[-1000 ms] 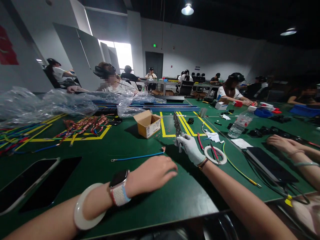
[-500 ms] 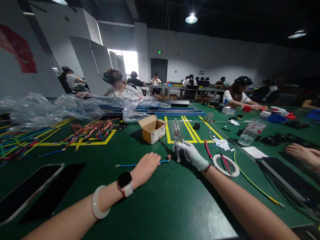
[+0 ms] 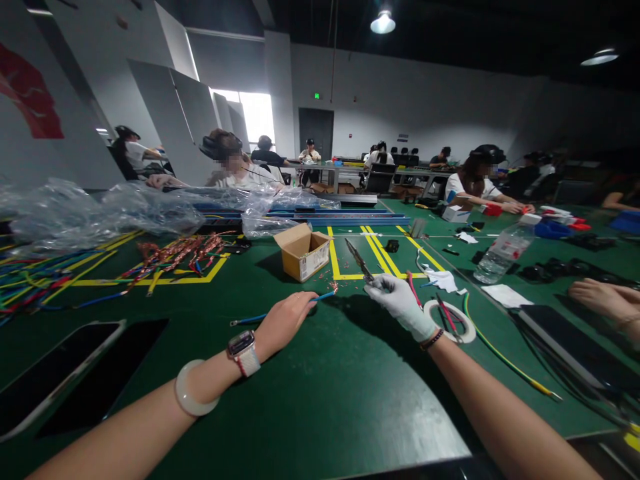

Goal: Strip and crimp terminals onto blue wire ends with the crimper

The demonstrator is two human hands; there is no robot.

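My bare left hand [image 3: 286, 321] is closed around a blue cable [image 3: 325, 295], low over the green table. Frayed copper strands show at the cable's right end, and a metal lug sits on its left end. In my gloved right hand [image 3: 399, 303] is a pair of scissors [image 3: 359, 259], its blades together and pointing forward and left, apart from the cable. The handles are mostly hidden by the fingers. Small copper scraps [image 3: 345, 279] are scattered on the table just beyond the cable's frayed end.
An open cardboard box [image 3: 305, 257] stands ahead of my hands. Stripped copper cables [image 3: 185, 253] lie to the left, near phones [image 3: 60, 373]. On the right are a tape roll [image 3: 467, 330], a green-yellow cable [image 3: 505, 363], a water bottle [image 3: 505, 253] and another person's hands [image 3: 603, 303].
My right hand has lifted and shifted right with the scissors, whose blades now point forward. My left hand has tilted the cable's frayed end up slightly.
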